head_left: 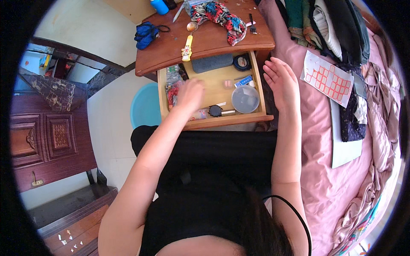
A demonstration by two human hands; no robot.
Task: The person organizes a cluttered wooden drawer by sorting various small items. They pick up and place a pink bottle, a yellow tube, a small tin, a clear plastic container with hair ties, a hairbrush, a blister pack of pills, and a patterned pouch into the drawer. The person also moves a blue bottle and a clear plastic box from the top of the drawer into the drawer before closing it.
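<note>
So the big thing here is the pink bed (pixel 324 179), and jammed right against its left side is a wooden nightstand (pixel 205 40) with its drawer (pixel 212 121) pulled all the way out toward the person. Looks to me like we're mid-rummage, the sorting or picking-through stage, nothing lifted out yet as far as I can see. Inside the drawer, going by size: a grey case (pixel 212 62) along the back wall, a round clear lid or dish (pixel 245 99) at the front right corner, a pile of small packets (pixel 173 85) along the left wall, and a little dark round thing (pixel 215 111) by the front edge. The left hand (pixel 191 94) is down in the drawer's left half beside the packets, fingers curled, but it's blurred and I honestly can't tell if it has hold of anything. The right hand (pixel 282 83) hovers just outside the drawer's right wall, flat open, holding nothing. Next move, I'd guess, needs a careful pinch among that clutter, with the right hand free to steady the drawer.
</note>
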